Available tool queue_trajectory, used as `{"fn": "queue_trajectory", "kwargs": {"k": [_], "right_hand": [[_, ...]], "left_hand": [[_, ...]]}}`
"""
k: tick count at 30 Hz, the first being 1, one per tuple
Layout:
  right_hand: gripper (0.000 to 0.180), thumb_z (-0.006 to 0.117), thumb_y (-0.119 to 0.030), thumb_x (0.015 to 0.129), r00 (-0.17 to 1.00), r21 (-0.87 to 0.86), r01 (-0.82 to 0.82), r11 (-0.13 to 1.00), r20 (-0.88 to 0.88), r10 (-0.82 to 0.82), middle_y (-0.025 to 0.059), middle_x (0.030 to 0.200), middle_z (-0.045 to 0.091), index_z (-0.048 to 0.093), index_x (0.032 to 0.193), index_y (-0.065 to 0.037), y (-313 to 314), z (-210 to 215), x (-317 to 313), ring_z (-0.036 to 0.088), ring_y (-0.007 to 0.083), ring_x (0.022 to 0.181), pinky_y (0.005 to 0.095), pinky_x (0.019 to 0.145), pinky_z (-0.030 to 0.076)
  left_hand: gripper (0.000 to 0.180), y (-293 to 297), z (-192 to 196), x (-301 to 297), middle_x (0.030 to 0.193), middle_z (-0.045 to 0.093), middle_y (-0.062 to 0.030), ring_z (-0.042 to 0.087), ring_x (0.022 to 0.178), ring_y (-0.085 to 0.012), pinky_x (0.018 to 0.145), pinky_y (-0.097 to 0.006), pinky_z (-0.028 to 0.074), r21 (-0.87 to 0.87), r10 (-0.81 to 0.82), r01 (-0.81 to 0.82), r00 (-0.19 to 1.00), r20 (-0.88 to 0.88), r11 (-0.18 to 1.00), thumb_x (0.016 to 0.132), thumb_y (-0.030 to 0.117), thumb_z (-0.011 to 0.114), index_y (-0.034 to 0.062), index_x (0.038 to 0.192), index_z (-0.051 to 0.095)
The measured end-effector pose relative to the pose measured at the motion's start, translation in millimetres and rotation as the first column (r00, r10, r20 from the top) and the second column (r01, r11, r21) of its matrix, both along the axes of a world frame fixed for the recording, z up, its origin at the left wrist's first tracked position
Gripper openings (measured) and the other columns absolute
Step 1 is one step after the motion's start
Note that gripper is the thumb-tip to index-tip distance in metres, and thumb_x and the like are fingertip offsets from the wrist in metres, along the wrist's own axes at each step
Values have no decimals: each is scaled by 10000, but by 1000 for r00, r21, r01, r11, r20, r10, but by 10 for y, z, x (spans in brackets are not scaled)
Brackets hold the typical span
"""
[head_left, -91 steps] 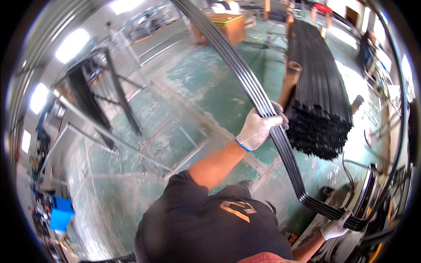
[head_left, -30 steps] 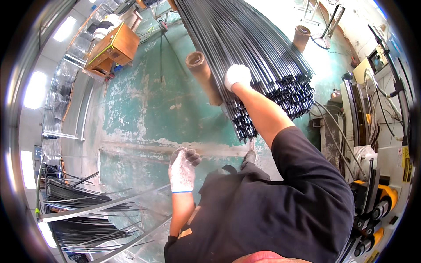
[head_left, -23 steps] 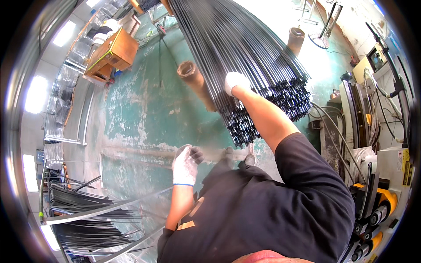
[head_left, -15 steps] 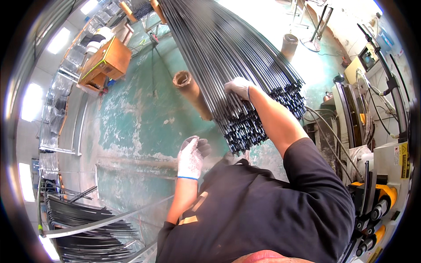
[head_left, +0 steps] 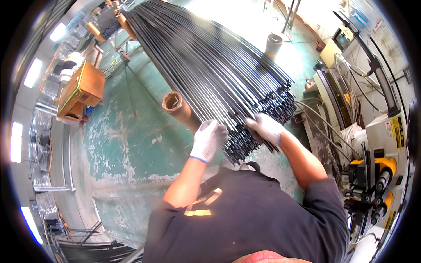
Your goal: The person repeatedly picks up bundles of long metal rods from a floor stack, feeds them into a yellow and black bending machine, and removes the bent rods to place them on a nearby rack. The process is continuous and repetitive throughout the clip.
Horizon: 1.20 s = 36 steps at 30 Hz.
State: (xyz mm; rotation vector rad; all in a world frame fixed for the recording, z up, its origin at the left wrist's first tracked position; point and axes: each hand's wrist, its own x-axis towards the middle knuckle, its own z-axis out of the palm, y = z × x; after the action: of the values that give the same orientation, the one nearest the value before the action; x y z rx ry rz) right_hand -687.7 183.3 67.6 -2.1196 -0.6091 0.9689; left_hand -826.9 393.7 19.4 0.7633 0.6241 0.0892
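A wide stack of long, thin black rods [head_left: 197,65] runs from the far left toward me, its near ends bunched unevenly in front of my body. My right hand [head_left: 266,127], in a white knit glove, is closed on a few of the rods near their ends. Those rods [head_left: 268,145] stick out past the others toward me, below the hand. My left hand [head_left: 208,139], gloved the same way, is at the near left edge of the stack, with fingers loosely bent and apart. Whether its fingertips touch the rods is hard to tell.
A brown cardboard tube [head_left: 177,107] stands left of the stack, another [head_left: 273,44] to its right. A machine with yellow and black parts [head_left: 379,171] is close on my right, with cables [head_left: 329,127] beside it. A wooden desk [head_left: 83,90] stands far left; more black rods [head_left: 92,252] lie lower left.
My right hand has moved nearer to me, drawing a few rods out past the stack's end. My left hand has risen rightward to the stack's edge. The view has shifted.
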Motion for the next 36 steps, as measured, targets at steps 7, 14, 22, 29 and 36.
{"fn": "queue_trajectory", "kwargs": {"k": [7,14,22,29,36], "right_hand": [[358,688,-296,955,986,-508,150,848,141,-89,292,958,679,576,1090,16,-2092,436,-1752,651,487,941,509,800,517],[316,854,-292,741,629,-354,683,639,729,-268,158,707,649,615,782,-89,-2294,-58,-2501,660,387,681,480,614,502],[150,711,-52,681,452,-264,838,477,825,-338,165,704,619,614,786,-99,-4450,-883,-3334,629,393,700,498,643,488],[296,695,-127,856,-54,-92,910,-403,940,-338,175,1059,678,638,1132,-38,-6353,-1083,-4412,622,394,1027,469,884,494],[222,492,-21,989,41,257,136,-957,-966,-254,164,1141,651,593,1172,54,-5860,-656,-3215,635,317,1117,516,1048,506]], "left_hand": [[449,219,-583,1279,1124,663,-207,646,1036,-425,971,-592,519,-230,-95,102,995,42,968,1042,438,568,27,1222,547],[281,-262,-307,1544,827,654,-193,657,777,-320,756,-435,591,-257,-141,161,985,97,953,1015,195,596,-71,926,620],[145,-1551,207,1289,884,639,-156,640,841,-281,828,-405,572,-86,-289,313,933,216,946,973,72,648,-72,959,647],[117,-2586,1222,1878,844,597,-30,497,702,-129,666,-296,466,-161,-362,511,765,533,844,1033,104,603,-7,1063,623],[158,-4704,1009,1629,928,648,-78,590,800,-201,840,-404,494,-121,-574,667,707,414,735,952,35,676,29,1106,639]]}}
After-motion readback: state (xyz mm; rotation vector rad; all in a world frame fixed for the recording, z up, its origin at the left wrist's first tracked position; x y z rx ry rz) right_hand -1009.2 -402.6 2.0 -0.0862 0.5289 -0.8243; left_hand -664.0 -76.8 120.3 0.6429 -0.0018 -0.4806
